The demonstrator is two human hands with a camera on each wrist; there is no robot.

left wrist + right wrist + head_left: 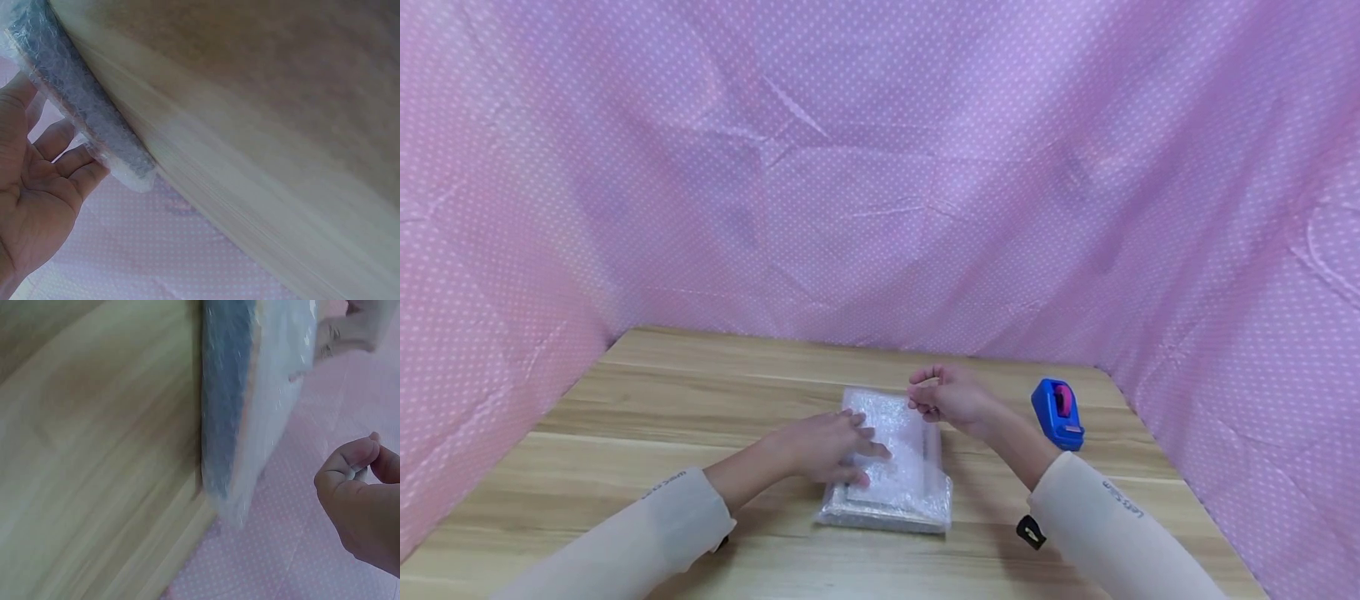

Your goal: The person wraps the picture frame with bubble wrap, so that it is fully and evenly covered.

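Observation:
A flat rectangular package in clear bubble wrap (906, 458) lies on the wooden table, a thick bundle with a dark side edge in both wrist views. My left hand (831, 447) rests on its top left part, fingers spread and fairly straight. Over the package's far right corner, my right hand (955, 402) is raised with curled fingers. In the right wrist view, thumb and forefinger of the right hand (362, 487) meet at the tips, apart from the wrap. Whether something thin and clear is pinched there I cannot tell.
A blue tape dispenser (1056, 417) with a pink core stands on the table (700, 400), right of the package and beyond my right forearm. Pink dotted cloth (865, 208) hangs around the back and sides of the table.

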